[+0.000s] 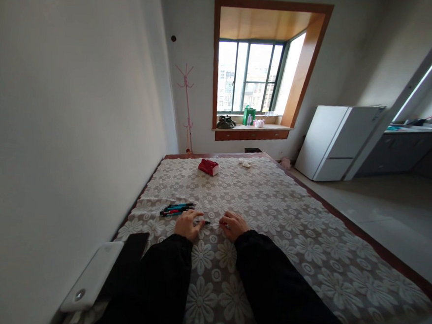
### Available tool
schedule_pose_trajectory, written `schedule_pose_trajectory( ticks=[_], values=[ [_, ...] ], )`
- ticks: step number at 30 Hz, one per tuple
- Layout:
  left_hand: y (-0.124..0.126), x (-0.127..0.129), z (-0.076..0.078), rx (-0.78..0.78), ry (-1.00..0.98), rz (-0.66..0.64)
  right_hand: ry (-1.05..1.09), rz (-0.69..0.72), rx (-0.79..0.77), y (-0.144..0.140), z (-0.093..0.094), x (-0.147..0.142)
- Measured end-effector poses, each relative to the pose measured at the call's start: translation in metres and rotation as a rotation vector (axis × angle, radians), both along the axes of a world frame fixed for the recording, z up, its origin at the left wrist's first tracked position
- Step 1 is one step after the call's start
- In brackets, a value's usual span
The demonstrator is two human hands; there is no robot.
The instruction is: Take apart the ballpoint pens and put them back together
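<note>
My left hand [188, 225] is closed around a pen [207, 222], whose dark end sticks out to the right past the thumb. Across a short gap, my right hand [235, 225] has its fingers pinched on a small red piece [223, 223]; its exact kind is too small to make out. Just behind my left hand lies a loose pile of pens [173, 209], blue, black and red, pointing roughly left to right. Both hands rest low over the flowered tablecloth [202, 258].
A red tissue pack [208, 167] and a crumpled white item [245, 163] lie farther back on the table. At left are a white power bank [91, 276] and a dark flat phone-like object [128, 257], beside the wall. A white fridge [338, 141] stands beyond the table's right edge.
</note>
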State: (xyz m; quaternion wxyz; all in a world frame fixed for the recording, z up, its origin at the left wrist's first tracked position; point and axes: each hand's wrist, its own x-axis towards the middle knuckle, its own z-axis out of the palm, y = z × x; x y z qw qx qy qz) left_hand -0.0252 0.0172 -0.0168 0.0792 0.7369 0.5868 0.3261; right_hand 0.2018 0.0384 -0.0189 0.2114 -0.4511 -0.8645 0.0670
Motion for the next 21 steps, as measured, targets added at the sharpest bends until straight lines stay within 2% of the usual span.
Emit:
schedule_pose_trajectory(
  ticks=[4,6,14,21],
  values=[
    [-0.005,0.005,0.008,0.054,0.039,-0.178,0.010,-0.005,0.001,0.001,-0.001,0.001],
    [-0.007,0.006,0.009,0.046,0.065,-0.217,0.017,-0.005,0.000,0.000,-0.001,0.000],
    [-0.004,0.005,0.003,0.005,0.081,-0.214,0.031,0.007,-0.016,-0.001,0.003,0.000],
    [-0.005,0.004,0.003,0.014,0.097,-0.124,0.005,-0.026,-0.036,0.006,0.005,0.015]
  ],
)
